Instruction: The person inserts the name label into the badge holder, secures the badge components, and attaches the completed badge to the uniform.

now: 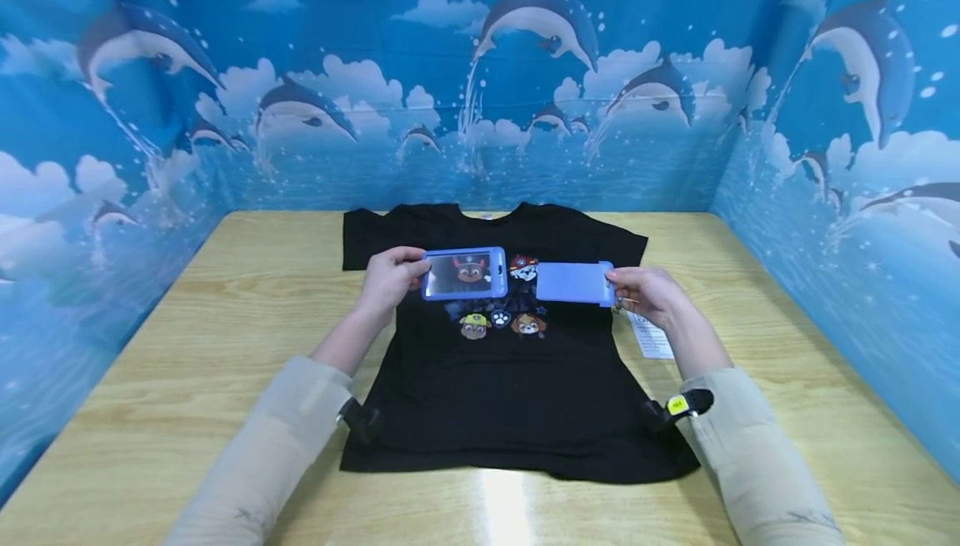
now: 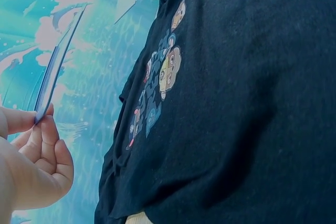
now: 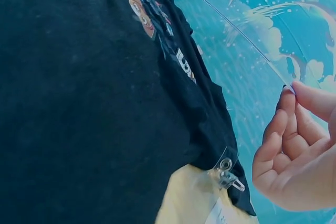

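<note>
My left hand (image 1: 390,279) pinches the left end of a blue card holder (image 1: 448,274) with a clear window, held above the shirt print. In the left wrist view the holder (image 2: 55,66) appears edge-on between thumb and fingers. My right hand (image 1: 654,292) pinches the right end of a flat blue plastic panel (image 1: 572,282), seen as a thin edge in the right wrist view. Holder and panel are apart, side by side. Beneath them a black T-shirt (image 1: 517,404) with cartoon dog faces lies spread on the table.
A white printed card (image 1: 654,338) lies right of the shirt, partly under my right hand. A metal badge clip (image 3: 227,176) with a clear strap shows near it. The wooden table (image 1: 225,321) is enclosed by dolphin-print curtains (image 1: 420,71).
</note>
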The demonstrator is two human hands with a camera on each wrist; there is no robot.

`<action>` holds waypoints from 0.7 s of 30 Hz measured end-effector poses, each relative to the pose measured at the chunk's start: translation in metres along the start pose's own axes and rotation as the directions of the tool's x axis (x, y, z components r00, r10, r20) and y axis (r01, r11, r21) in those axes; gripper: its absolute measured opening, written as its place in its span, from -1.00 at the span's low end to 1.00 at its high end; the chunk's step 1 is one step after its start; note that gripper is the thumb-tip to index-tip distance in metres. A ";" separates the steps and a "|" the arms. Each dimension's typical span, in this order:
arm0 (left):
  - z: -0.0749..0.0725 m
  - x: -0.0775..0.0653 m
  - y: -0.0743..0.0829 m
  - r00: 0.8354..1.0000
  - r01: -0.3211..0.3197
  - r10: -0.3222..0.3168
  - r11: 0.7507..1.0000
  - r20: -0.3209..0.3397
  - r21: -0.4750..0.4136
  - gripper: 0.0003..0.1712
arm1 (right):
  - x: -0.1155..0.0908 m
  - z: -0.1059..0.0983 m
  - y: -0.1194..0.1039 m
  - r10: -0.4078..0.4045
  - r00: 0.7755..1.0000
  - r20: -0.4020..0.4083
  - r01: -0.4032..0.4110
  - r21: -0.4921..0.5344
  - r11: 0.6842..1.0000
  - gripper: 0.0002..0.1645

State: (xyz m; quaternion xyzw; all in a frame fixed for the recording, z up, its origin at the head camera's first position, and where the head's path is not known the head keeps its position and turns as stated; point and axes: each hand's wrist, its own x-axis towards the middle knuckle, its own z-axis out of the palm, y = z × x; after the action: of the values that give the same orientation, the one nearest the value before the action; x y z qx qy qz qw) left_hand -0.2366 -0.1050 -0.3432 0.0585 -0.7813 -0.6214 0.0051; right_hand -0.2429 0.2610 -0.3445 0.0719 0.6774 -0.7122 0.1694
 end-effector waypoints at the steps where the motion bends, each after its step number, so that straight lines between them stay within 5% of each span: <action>1: 0.000 0.000 0.000 1.000 0.002 -0.002 1.000 0.004 -0.001 -0.68 | -0.001 -0.001 0.001 0.002 1.000 0.000 -0.002 -0.002 1.000 -0.66; 21: 0.003 -0.003 -0.001 1.000 0.020 -0.020 1.000 0.020 -0.007 -0.70 | -0.013 0.000 0.033 0.027 0.999 0.024 -0.025 -0.114 0.993 -0.72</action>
State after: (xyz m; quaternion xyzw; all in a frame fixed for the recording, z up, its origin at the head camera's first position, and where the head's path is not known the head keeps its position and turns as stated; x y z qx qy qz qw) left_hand -0.2341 -0.1023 -0.3442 0.0601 -0.7784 -0.6249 -0.0090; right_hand -0.2202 0.2624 -0.3711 0.0619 0.7136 -0.6711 0.1911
